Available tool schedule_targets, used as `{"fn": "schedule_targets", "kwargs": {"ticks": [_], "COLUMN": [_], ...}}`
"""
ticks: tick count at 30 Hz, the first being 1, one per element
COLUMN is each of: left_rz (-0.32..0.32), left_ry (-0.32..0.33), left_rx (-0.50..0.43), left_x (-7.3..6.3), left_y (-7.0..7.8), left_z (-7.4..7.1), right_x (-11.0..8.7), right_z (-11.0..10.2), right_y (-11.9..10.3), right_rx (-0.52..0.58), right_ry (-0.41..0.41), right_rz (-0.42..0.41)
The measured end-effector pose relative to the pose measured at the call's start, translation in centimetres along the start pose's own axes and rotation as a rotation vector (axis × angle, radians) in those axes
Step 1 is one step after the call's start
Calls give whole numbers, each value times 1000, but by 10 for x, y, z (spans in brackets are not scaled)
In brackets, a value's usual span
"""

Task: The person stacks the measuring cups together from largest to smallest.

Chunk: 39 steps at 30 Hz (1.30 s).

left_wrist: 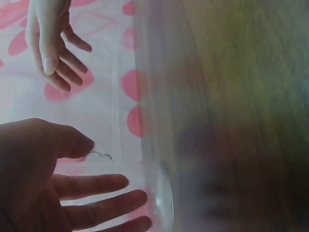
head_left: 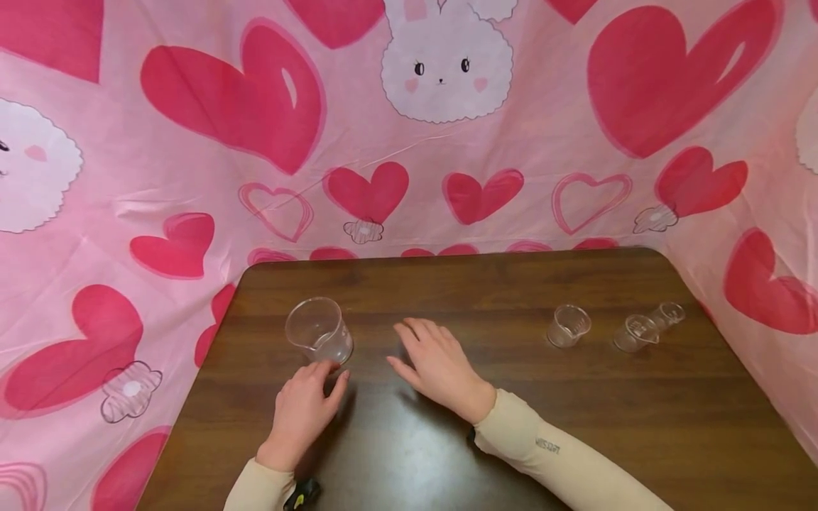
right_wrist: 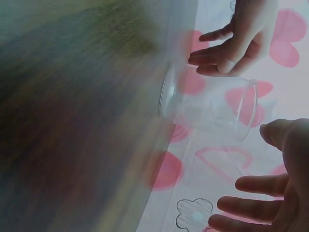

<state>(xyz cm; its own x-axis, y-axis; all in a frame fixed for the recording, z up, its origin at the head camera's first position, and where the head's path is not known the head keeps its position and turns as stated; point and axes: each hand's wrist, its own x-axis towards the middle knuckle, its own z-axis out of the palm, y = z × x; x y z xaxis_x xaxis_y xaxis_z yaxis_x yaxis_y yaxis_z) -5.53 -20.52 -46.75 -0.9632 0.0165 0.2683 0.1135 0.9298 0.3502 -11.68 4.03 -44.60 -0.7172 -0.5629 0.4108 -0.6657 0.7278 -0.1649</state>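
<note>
A large clear beaker stands upright on the left part of the table. My left hand is just on the near side of it, fingertips by its base, fingers loosely extended and holding nothing. In the left wrist view the beaker shows beyond those spread fingers. To the right of the beaker, my right hand hovers over the table with relaxed fingers pointing left, also holding nothing. The right wrist view has the beaker between the two hands, apart from the right fingers.
Three smaller clear beakers stand on the right: one nearer the middle, another farther right, and the smallest close behind it. The dark wooden table meets a pink heart-print cloth at its back and sides.
</note>
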Motion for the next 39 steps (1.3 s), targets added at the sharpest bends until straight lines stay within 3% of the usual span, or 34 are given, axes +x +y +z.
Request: {"fn": "schedule_targets", "kwargs": {"ticks": [6, 13, 21, 29, 39], "left_rz": [-102, -184, -256, -190, -129], "left_ry": [-108, -159, -200, -140, -76], "left_rx": [5, -7, -184, -489, -603], "left_x": [6, 14, 30, 39, 42], "left_y": [-13, -34, -55, -70, -71], "left_z": [-13, -20, -24, -15, -12], "right_x": [19, 38, 57, 76, 90], "right_z": [4, 14, 29, 34, 45], "right_y": [-6, -10, -13, -25, -32], "right_rx": [-22, -36, -20, 25, 118], "right_ry": [-5, 2, -35, -160, -225], "right_rz": [-19, -32, -27, -36, -46]}}
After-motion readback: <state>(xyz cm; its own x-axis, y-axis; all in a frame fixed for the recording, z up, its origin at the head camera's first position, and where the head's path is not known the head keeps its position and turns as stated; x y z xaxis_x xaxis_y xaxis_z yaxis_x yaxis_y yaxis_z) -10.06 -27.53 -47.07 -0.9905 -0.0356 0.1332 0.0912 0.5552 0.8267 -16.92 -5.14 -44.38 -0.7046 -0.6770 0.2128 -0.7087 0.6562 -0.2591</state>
